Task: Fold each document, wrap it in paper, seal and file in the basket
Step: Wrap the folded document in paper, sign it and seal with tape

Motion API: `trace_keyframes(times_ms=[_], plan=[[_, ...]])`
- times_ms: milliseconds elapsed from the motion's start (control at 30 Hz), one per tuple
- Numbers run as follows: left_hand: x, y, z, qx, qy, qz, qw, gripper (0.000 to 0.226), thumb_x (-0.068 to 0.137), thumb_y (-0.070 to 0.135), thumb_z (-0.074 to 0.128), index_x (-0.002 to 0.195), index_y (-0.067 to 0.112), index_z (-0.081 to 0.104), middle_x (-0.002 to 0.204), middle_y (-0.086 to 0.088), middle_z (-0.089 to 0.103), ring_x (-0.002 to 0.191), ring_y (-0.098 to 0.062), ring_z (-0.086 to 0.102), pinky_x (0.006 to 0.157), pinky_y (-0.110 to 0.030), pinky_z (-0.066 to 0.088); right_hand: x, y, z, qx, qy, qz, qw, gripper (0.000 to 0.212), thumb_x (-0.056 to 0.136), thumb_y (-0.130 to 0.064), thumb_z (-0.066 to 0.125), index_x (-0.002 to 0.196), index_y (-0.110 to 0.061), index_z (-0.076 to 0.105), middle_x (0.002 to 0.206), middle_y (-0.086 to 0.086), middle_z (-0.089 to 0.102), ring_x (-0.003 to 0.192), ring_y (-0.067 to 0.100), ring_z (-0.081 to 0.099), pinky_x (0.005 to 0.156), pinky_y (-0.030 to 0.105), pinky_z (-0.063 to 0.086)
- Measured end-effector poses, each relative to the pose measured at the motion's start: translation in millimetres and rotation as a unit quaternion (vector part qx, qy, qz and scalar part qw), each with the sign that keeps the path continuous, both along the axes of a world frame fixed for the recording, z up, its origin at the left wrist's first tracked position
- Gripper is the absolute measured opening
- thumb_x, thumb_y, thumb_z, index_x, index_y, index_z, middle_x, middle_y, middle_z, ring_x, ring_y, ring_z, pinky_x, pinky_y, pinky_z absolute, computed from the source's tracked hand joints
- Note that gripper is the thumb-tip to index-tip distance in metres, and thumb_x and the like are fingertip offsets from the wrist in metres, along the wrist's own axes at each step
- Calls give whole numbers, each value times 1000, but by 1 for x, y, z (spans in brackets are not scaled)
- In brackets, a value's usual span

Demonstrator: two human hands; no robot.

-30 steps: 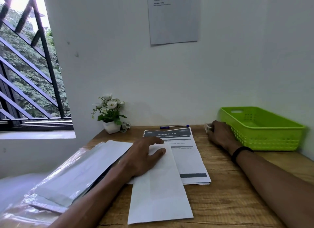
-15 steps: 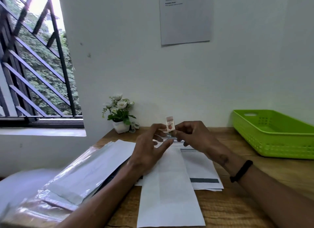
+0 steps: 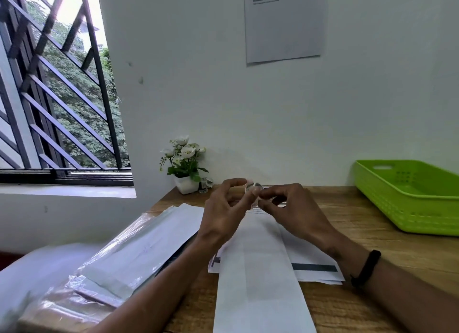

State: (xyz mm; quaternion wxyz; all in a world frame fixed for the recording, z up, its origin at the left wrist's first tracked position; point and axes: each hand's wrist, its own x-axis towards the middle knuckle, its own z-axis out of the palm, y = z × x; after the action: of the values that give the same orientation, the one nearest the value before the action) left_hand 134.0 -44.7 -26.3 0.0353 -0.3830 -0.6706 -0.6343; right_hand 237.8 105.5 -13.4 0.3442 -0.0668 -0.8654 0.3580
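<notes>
Since half a second ago my view has swung further left, pushing the green basket (image 3: pixel 407 198) toward the right edge of the frame, and the small red-marked piece I held up has given way to a clear roll of tape (image 3: pixel 253 189) between my fingertips.

Far left, a barred window (image 3: pixel 57 89) looks onto trees. At lower left a stack of plastic-sleeved papers (image 3: pixel 119 255) lies on the wooden desk (image 3: pixel 372 223). A white pot of artificial flowers (image 3: pixel 185 163) stands at the wall, centre frame.

My left hand (image 3: pixel 223 213) is raised above the desk, thumb and forefinger pinching the tape roll, the other fingers loosely spread. My right hand (image 3: pixel 290 208) (a black band on its wrist) meets it from the other side, fingertips curled and pinching at the same roll; whether a tape end is already lifted I cannot tell.

Below the hands, the folded white wrap (image 3: pixel 260 278) runs down the lower centre, lying over a printed document (image 3: pixel 315 268). At upper right a notice (image 3: pixel 283 24) is stuck to the wall. The basket sits on the desk at mid-right, well apart from the papers.
</notes>
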Motion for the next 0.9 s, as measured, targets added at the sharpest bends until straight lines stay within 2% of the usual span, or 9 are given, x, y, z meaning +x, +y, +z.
trace_keyframes(times_ms=[133,233,267,367,433,567,700,833,900], plan=[[-6,-1,-3,15,-19,-8,1000,49,85,34,86,127,28,61,98,2,81,94,-13,77,90,-51,62,-1,-4,-3,38,-4,-3,999,24,90,-16,75,111,-24,80,103,-16,78,88,-6,69,77,5,50],[-8,-2,-4,2,30,23,999,52,83,27,88,127,31,61,92,5,81,88,-10,77,86,-44,63,-2,-4,-3,38,27,-45,998,20,89,-18,75,108,-22,78,101,-14,76,87,-3,69,84,22,58],[-8,-3,-4,-6,65,38,997,52,83,27,87,128,31,62,90,6,80,86,-8,76,83,-40,64,-2,-4,-2,42,43,-51,997,21,87,-23,77,109,-23,75,100,-14,75,86,-1,69,82,25,59],[-6,-4,-3,-31,152,71,985,54,83,33,87,132,34,62,92,12,78,89,1,73,82,-29,61,0,-4,2,67,69,-18,995,40,81,-37,84,116,-28,68,95,-13,71,81,4,68,71,18,57],[-6,-5,-3,-51,191,83,977,53,85,38,84,132,39,59,94,14,76,93,1,70,85,-31,59,0,-4,2,96,76,-11,992,43,82,-32,85,121,-30,67,93,-9,68,81,7,66,69,16,55],[-8,-6,-6,-92,247,89,960,52,88,37,82,132,44,56,101,17,72,98,-5,65,84,-41,57,-2,-4,1,143,90,-26,985,26,88,-18,80,113,-23,74,96,-3,67,78,5,65,70,8,50],[-11,-6,-8,-118,285,93,947,54,88,37,82,135,42,57,102,16,70,95,-4,61,82,-40,56,-3,-3,0,148,80,-18,986,13,87,-13,80,100,-17,78,97,-2,65,74,2,64,66,8,50],[-19,-6,-12,-163,288,103,938,51,89,38,80,133,46,54,108,8,69,98,-8,62,84,-37,57,-5,-1,-2,108,77,-39,990,3,91,-16,75,94,-17,74,94,-3,67,76,3,63,67,7,48],[-25,-7,-13,-183,287,116,933,47,89,37,79,129,45,56,109,4,66,97,-13,63,83,-39,58,-5,2,-1,58,65,-41,995,3,96,-22,69,93,-20,69,90,-4,69,73,6,65,63,12,51]])
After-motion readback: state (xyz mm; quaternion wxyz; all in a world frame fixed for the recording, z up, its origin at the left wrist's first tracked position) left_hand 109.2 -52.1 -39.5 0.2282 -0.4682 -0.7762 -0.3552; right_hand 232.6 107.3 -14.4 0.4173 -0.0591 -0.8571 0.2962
